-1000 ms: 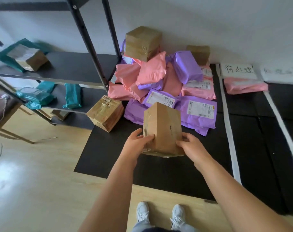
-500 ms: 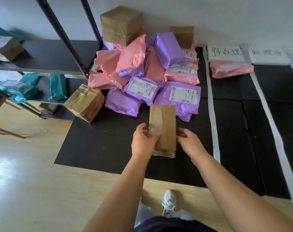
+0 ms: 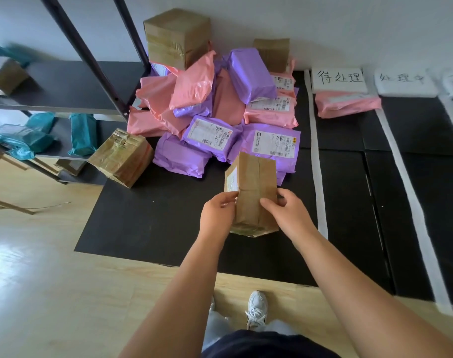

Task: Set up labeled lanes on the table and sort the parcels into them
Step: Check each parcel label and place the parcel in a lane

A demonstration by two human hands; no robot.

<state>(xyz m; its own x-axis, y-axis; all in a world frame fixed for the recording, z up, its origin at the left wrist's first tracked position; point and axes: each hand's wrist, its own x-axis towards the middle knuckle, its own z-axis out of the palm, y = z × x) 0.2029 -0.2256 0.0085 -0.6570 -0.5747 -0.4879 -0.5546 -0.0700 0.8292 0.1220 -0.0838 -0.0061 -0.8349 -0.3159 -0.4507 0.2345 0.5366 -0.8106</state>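
Both hands grip the brown parcel (image 3: 251, 192) at frame centre; the lanes lie to its right.
It is upright, long axis running up the frame; the left hand (image 3: 217, 215) and right hand (image 3: 288, 215) curl round its sides. The labelled lane (image 3: 344, 177) lies beyond the white tape (image 3: 314, 151), nearer the right hand.

left hand (image 3: 217, 215) + right hand (image 3: 288, 215) | grip brown box (image 3: 253, 192) | above black mat (image 3: 153, 223)
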